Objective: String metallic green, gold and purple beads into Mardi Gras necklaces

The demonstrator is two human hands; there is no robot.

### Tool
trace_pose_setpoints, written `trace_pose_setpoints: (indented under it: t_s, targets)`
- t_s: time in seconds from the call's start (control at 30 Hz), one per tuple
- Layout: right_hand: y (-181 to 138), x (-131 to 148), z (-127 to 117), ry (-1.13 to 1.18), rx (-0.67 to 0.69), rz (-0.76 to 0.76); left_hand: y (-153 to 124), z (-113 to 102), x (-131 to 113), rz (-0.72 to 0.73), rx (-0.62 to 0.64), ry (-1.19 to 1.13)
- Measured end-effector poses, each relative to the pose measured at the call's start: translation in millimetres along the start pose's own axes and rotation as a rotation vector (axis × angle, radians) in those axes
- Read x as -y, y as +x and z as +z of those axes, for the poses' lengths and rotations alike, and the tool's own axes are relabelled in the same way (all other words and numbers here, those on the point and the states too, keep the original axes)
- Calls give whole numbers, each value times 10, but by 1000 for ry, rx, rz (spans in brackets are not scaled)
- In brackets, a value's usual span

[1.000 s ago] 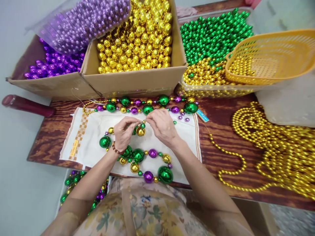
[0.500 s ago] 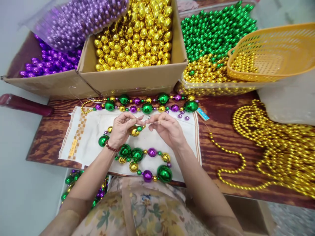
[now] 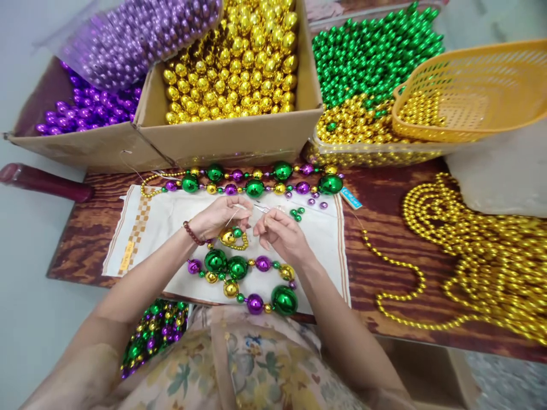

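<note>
My left hand (image 3: 227,217), a dark red bead bracelet at its wrist, is closed in a pinch on a thin pale thread (image 3: 233,216). Just to its right, my right hand (image 3: 281,232) curls its fingers round a slim silvery tool (image 3: 261,208) that looks like thread snips, mostly hidden by the fingers. Under my left hand lie a gold ball (image 3: 228,237) and a loop of small gold beads (image 3: 243,244). The strung necklace of green, purple and gold balls (image 3: 284,300) spreads over the white cloth (image 3: 171,287) below both hands; my left forearm covers part of it.
Behind the cloth lies another bead necklace (image 3: 255,188), with loose green beads (image 3: 297,214) nearby. Cardboard boxes (image 3: 231,136) of beads and a yellow basket (image 3: 470,135) stand at the back. Gold bead strands (image 3: 504,267) cover the right side; a dark red handle-like object (image 3: 47,182) juts in left.
My hands have drawn slightly apart, and the thread stretched between them no longer shows. My left forearm has swung over the necklace's left part. Loose green beads beside my right hand have come into view.
</note>
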State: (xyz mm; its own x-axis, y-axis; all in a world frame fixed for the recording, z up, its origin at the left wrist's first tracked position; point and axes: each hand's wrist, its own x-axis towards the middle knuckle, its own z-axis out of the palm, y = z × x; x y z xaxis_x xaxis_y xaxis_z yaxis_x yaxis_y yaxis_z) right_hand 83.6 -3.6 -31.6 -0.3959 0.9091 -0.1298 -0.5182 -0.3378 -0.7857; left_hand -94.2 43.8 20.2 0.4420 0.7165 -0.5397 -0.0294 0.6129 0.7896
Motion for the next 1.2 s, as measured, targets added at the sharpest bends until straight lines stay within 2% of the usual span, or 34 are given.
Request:
trace_pose_setpoints:
  t_s: [0.17,0.27,0.37,0.5,0.6,0.67,0.73,0.8,0.83,0.9,0.97,1.1,1.2]
  targets:
    - [-88,-122,-29,73,-52,-7,112,41,79,-16,59,78]
    - [-97,-92,-94,-53,-77,-42,112,53,112,-12,86,133]
    - [-49,73,-190,-434,-86,-213,98,16,74,-18,109,125]
    - [160,321,-204,-1075,0,-505,62,-21,5,-52,163,170]
    - [382,402,-97,-1408,70,-596,21,-23,-5,-69,179,213]
    - [478,413,-17,-1523,48,-642,-8,-33,-1,-28,160,197]
    - [484,401,34,-1507,-83,-660,-34,-55,3,41,111,146]
    - [406,368,48,-1360,-189,-600,-57,-81,3,90,75,96]
    - [351,344,43,-1264,-179,-536,-66,-91,1,104,69,77]
    - [243,292,24,-1109,-54,-393,-78,-101,-7,119,75,58]
    - [170,253,6,-1060,36,-320,-85,-100,-20,136,81,65]
    - [106,286,2,-1161,8,-401,-103,-97,-57,155,63,150]
    - [48,371,27,-1244,70,-436,-126,-109,-91,157,50,191]
